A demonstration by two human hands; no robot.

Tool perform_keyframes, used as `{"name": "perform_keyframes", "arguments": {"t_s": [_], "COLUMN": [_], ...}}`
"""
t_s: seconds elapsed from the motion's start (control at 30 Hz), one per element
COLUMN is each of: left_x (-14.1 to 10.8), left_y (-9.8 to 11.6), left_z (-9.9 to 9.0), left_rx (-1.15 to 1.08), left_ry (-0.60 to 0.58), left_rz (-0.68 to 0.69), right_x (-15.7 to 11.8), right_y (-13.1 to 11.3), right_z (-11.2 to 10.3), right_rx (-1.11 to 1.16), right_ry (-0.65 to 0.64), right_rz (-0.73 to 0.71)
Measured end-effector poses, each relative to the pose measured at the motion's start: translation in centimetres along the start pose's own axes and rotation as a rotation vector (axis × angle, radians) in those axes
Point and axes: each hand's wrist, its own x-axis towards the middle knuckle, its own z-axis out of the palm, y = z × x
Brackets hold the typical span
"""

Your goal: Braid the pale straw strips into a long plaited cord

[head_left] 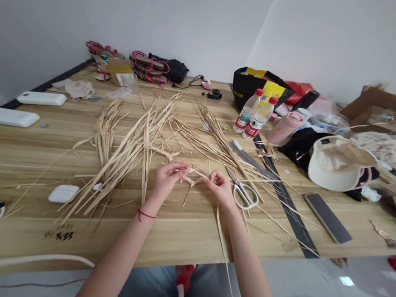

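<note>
Near the middle of the wooden table, my left hand (172, 176) pinches a small woven straw piece (188, 181). My right hand (219, 185) is closed on a pale straw strip (200, 174) stretched between the two hands. A long strip (222, 239) hangs below my right hand over the table edge. Just right of that hand lie white-handled scissors (245, 195). Loose straw strips (131, 153) are heaped to the left and beyond my hands. A short wrapped straw piece (162, 152) lies behind my left hand.
Two water bottles (247, 113), a pink tumbler (286, 127) and a black-yellow bag (262, 86) stand at the back right. A white cap (342, 162) and a phone (328, 218) lie right. A white case (63, 194) and white power banks (8, 117) are left.
</note>
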Motion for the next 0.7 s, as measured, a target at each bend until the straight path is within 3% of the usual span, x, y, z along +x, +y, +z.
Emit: {"name": "perform_keyframes", "arguments": {"t_s": [0.27, 0.57, 0.7], "left_x": [0.1, -0.3, -0.5], "left_y": [-0.4, -1.1, -1.2], "left_z": [-0.1, 0.4, 0.8], "left_rx": [0.102, 0.282, 0.347], "left_ry": [-0.027, -0.126, -0.153], "left_rz": [0.038, 0.169, 0.227], "right_x": [-0.4, -0.9, -0.7], "right_y": [-0.1, -1.1, -0.7], "right_z": [0.3, 1.4, 1.7], "right_rx": [0.018, 0.341, 0.426], "right_ry": [-0.086, -0.272, -0.245], "right_rz": [0.036, 0.082, 0.134]}}
